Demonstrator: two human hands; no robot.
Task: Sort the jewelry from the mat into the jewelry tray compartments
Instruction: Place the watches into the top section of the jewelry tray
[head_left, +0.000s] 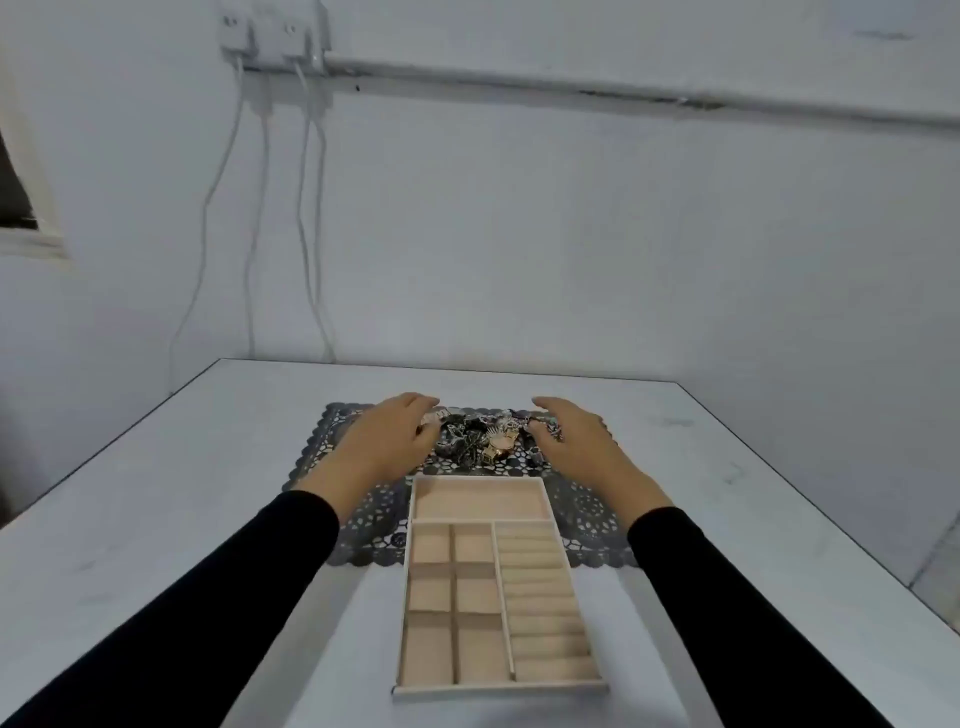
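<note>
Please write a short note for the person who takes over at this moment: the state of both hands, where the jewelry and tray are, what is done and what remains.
Left hand: open, fingers curved at the left side of the jewelry pile; no piece plainly held.
Right hand: open, curved at the pile's right side.
Jewelry: one tangled heap at the far middle of the dark lace mat.
Jewelry tray: nearer the person, its far end lying on the mat; every compartment in view looks empty.
Done: nothing sorted yet.
Left: take pieces out of the heap and sort all of them into the compartments.
</note>
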